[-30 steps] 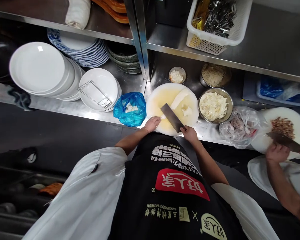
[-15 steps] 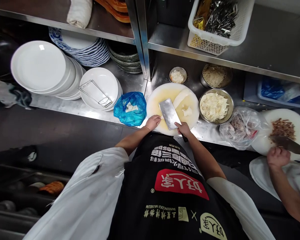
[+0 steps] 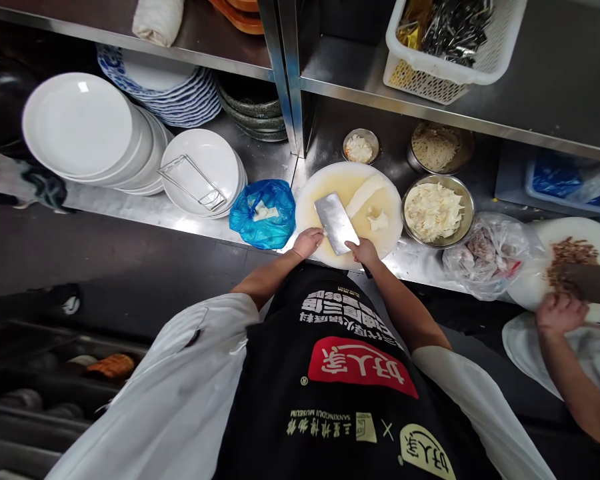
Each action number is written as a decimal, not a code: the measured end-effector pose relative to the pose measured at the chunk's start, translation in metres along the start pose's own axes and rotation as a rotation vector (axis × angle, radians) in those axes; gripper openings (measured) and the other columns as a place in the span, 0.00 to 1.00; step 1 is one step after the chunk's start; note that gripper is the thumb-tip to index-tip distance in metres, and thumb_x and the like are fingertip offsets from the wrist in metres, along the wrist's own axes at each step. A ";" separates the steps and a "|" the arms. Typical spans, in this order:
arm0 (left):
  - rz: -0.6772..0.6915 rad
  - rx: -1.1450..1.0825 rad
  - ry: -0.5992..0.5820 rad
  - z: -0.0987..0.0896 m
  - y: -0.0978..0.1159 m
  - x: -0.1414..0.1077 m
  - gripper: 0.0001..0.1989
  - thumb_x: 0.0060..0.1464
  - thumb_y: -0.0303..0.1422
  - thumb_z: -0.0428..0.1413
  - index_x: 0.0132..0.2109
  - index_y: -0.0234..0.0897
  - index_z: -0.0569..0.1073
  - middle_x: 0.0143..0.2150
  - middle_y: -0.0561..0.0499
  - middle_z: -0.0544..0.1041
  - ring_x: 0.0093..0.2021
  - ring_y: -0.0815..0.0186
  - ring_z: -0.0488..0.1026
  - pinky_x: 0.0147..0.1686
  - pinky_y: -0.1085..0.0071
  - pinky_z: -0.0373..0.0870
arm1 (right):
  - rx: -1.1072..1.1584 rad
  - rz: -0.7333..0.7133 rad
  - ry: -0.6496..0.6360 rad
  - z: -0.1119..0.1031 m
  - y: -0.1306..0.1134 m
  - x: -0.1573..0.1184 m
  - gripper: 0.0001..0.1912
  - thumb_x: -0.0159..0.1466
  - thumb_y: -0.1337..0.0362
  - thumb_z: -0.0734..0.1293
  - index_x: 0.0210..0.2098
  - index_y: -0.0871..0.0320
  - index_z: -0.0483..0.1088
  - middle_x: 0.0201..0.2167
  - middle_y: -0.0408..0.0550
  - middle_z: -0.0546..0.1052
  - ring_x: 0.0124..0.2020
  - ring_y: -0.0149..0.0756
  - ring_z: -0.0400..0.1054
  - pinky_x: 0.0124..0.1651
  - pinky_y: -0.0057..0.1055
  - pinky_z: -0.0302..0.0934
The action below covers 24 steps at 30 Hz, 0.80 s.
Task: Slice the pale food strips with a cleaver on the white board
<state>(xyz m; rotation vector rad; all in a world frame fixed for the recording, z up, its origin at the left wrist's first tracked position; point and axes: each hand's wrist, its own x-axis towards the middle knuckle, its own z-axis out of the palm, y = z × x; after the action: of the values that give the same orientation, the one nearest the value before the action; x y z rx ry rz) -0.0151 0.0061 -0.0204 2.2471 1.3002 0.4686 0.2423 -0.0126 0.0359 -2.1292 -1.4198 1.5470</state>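
Observation:
My right hand (image 3: 363,252) is closed round the handle of a cleaver (image 3: 336,223), whose broad blade lies tilted over a round cutting board (image 3: 307,197). Close to the blade's left side, at the board's near-left edge, my left hand (image 3: 309,243) has its fingers drawn together; whatever is under the fingertips is too small to make out. A long pale strip (image 3: 366,193) and a small ragged pale piece (image 3: 379,220) lie on the board. Left of it sits a blue plastic bag (image 3: 270,233) with a whitish scrap on top. A metal bowl (image 3: 469,223) holds thin pale slices.
White plates (image 3: 80,127) are stacked at left, with a wire rack (image 3: 193,181) on the nearer stack. A steel shelf (image 3: 430,110) overhangs the counter, bearing a white basket (image 3: 450,77). At right, a co-worker's hand (image 3: 563,310) and knife work beside a clear bag (image 3: 490,260).
The view has shifted slightly. My cleaver blade has moved a little left, closer to my left hand. The co-worker's knife has changed position over the brown pieces.

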 end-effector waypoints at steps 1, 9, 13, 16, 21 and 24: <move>-0.023 0.003 0.021 0.000 0.000 0.002 0.14 0.63 0.26 0.50 0.44 0.36 0.81 0.53 0.46 0.79 0.54 0.62 0.74 0.59 0.63 0.71 | -0.033 0.003 -0.005 -0.002 0.002 -0.002 0.21 0.65 0.49 0.70 0.46 0.62 0.73 0.16 0.40 0.70 0.15 0.32 0.63 0.23 0.27 0.59; -0.279 0.011 0.200 -0.019 -0.011 0.032 0.13 0.60 0.23 0.49 0.42 0.36 0.78 0.47 0.44 0.76 0.49 0.62 0.74 0.51 0.65 0.74 | -0.427 -0.099 0.027 -0.039 0.059 -0.058 0.20 0.67 0.47 0.66 0.40 0.59 0.75 0.26 0.49 0.78 0.28 0.38 0.73 0.32 0.28 0.59; -0.067 0.014 0.059 -0.023 0.000 0.033 0.16 0.60 0.24 0.50 0.50 0.36 0.78 0.54 0.42 0.76 0.57 0.58 0.70 0.61 0.58 0.69 | -0.435 -0.039 0.109 -0.061 0.083 -0.079 0.23 0.68 0.45 0.63 0.36 0.58 0.76 0.30 0.52 0.79 0.35 0.43 0.74 0.34 0.28 0.58; 0.135 -0.017 -0.139 -0.011 0.012 0.025 0.19 0.58 0.24 0.51 0.54 0.36 0.77 0.58 0.42 0.75 0.59 0.58 0.70 0.63 0.55 0.67 | -0.398 -0.017 0.173 -0.065 0.084 -0.079 0.25 0.68 0.43 0.61 0.36 0.59 0.75 0.30 0.53 0.79 0.34 0.43 0.74 0.33 0.29 0.57; 0.127 -0.019 -0.105 0.000 0.019 0.019 0.20 0.59 0.25 0.51 0.56 0.34 0.76 0.59 0.40 0.74 0.61 0.57 0.69 0.65 0.52 0.66 | -0.449 0.015 0.255 -0.054 0.064 -0.066 0.25 0.68 0.42 0.62 0.37 0.57 0.76 0.34 0.55 0.80 0.37 0.44 0.73 0.34 0.29 0.55; 0.070 -0.007 -0.028 -0.004 0.023 0.038 0.27 0.57 0.26 0.54 0.63 0.30 0.69 0.65 0.38 0.68 0.67 0.53 0.62 0.68 0.52 0.61 | -0.463 0.052 0.295 -0.048 0.055 -0.065 0.25 0.68 0.42 0.60 0.38 0.57 0.76 0.35 0.57 0.80 0.38 0.45 0.73 0.34 0.30 0.54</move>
<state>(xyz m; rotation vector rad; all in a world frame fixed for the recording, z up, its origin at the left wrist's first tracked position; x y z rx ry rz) 0.0170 0.0307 -0.0020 2.2918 1.2071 0.4640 0.3122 -0.0724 0.0684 -2.5295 -1.7474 0.9215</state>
